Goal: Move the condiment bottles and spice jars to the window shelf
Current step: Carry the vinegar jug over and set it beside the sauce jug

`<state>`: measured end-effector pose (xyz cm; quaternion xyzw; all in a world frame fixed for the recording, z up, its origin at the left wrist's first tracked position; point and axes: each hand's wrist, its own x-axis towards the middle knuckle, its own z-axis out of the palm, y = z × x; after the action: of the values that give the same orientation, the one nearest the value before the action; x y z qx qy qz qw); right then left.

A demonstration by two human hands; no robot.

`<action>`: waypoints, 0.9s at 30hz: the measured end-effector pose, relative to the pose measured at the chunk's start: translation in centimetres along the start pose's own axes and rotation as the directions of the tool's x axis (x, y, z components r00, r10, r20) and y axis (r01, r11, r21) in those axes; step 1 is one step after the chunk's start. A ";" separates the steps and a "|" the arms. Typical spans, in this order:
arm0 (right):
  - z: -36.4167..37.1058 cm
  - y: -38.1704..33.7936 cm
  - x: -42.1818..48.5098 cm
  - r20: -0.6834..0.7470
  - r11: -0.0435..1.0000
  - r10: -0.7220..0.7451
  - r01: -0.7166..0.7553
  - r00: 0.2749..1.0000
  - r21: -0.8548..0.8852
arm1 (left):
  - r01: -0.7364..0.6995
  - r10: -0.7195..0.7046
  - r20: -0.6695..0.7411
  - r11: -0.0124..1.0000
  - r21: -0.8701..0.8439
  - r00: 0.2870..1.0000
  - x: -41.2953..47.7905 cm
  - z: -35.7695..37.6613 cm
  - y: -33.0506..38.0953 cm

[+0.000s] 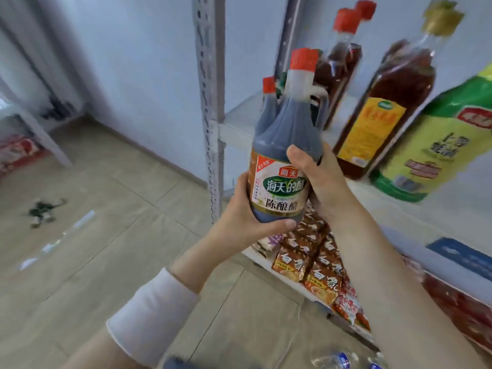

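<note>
A large dark vinegar bottle (286, 145) with a red cap and a green-and-white label is held upright in the air in front of a metal rack. My left hand (243, 214) cups its base, thumb curled under the bottom edge. My right hand (318, 179) grips its right side at the label's height. Behind it on the rack's white shelf (239, 123) stand another dark red-capped bottle (267, 102), two tall red-capped bottles (339, 65), a gold-capped bottle of reddish liquid (388, 107) and a big green-and-yellow bottle (442, 145).
The rack's perforated grey post (210, 102) rises just left of the bottle. Several orange noodle packets (311, 259) lie on the lower shelf. Water bottles (332, 360) lie on the tiled floor below. A small dark toy (42, 209) lies on the floor at left.
</note>
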<state>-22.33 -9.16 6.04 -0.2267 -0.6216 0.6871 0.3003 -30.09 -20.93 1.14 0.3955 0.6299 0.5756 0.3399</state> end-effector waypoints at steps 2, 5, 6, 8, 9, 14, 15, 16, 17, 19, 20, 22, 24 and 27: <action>5.7 1.3 2.1 0.061 0.999 0.036 -0.038 0.997 0.029 | 0.019 -0.020 -0.060 1.000 -0.024 0.998 -1.0 -5.5 -0.8; 14.1 3.3 4.9 0.174 0.995 0.088 -0.094 0.981 0.021 | 0.053 -0.059 -0.165 0.998 -0.040 0.985 -2.7 -13.5 -2.3; 16.8 3.9 5.6 0.205 0.994 0.105 -0.111 0.973 0.022 | 0.066 -0.074 -0.202 0.997 -0.047 0.977 -3.2 -16.0 -2.7; 21.8 5.3 7.2 0.264 0.990 0.132 -0.143 0.955 0.022 | 0.090 -0.106 -0.269 0.993 -0.071 0.957 -4.1 -20.7 -3.7; 24.2 6.0 8.0 0.299 0.988 0.140 -0.152 0.944 0.018 | 0.104 -0.125 -0.294 0.991 -0.087 0.948 -4.4 -22.8 -4.2; 34.7 9.6 12.4 0.479 0.982 0.176 -0.188 0.860 -0.023 | 0.149 -0.202 -0.406 0.976 -0.158 0.891 -5.0 -32.3 -6.9; 36.5 10.4 13.4 0.508 0.981 0.179 -0.191 0.843 -0.028 | 0.155 -0.217 -0.428 0.972 -0.175 0.878 -4.9 -34.0 -7.5; 38.3 11.0 14.6 0.537 0.980 0.183 -0.194 0.824 -0.036 | 0.158 -0.229 -0.448 0.969 -0.190 0.864 -4.6 -35.6 -8.1; 39.9 11.8 15.9 0.560 0.978 0.191 -0.202 0.806 -0.043 | 0.160 -0.238 -0.466 0.966 -0.201 0.852 -4.2 -37.3 -8.7; 43.0 13.1 18.7 0.581 0.975 0.208 -0.216 0.787 -0.057 | 0.163 -0.247 -0.489 0.964 -0.208 0.836 -3.0 -40.6 -9.5; 44.5 13.5 20.1 0.577 0.974 0.215 -0.218 0.788 -0.066 | 0.165 -0.247 -0.498 0.965 -0.204 0.831 -2.2 -42.4 -9.7; 47.7 14.1 23.3 0.580 0.970 0.236 -0.228 0.780 -0.087 | 0.167 -0.248 -0.522 0.966 -0.197 0.816 -0.2 -46.0 -10.0; 50.8 14.4 26.5 0.606 0.971 0.231 -0.224 0.761 -0.088 | 0.174 -0.257 -0.545 0.964 -0.199 0.798 1.6 -49.6 -9.9; 55.9 14.6 30.8 0.650 0.969 0.235 -0.224 0.722 -0.102 | 0.173 -0.258 -0.604 0.965 -0.197 0.754 3.7 -54.9 -9.8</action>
<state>-84.59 -28.56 0.45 -0.0481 -0.6599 0.7494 -0.0265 -81.27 -42.95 -2.69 0.0843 0.7095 0.6701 0.2009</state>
